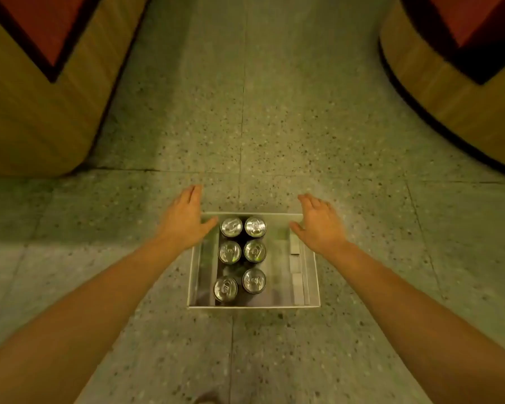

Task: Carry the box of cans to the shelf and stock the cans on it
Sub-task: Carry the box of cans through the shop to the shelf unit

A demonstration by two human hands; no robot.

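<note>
Left hand (184, 220): palm down, fingers straight and close together, thumb splayed inward toward the cans; nothing held. Right hand (318, 225): mirror pose, flat and relaxed, thumb angled inward, likewise nothing held. Both poised at the far end of the box (254, 307), left over the far-left corner, right over the far part of the right wall; contact with the rim not determinable from this angle. Box directly below and between the two hands, most of it on their near side, toward the body, flat on the speckled floor (274, 126). Open top, pale walls. Six cans (254, 251) upright inside, two across and three deep, crowded left of centre, a bare strip of box bottom along the right. Long axis of the can block straight away from the body; box itself close to square as seen here. Neither hand clearly nearer, left reaching slightly farther forward. Judgement: pickup not yet made; next, probably both hands down the outer side walls for a two-sided grip, load biased left. Farther out, a wood-fronted fixture (41, 112) at far left and a second wood-fronted fixture (464, 91) at far right, an aisle of floor between. No shelf identifiable in view.
</note>
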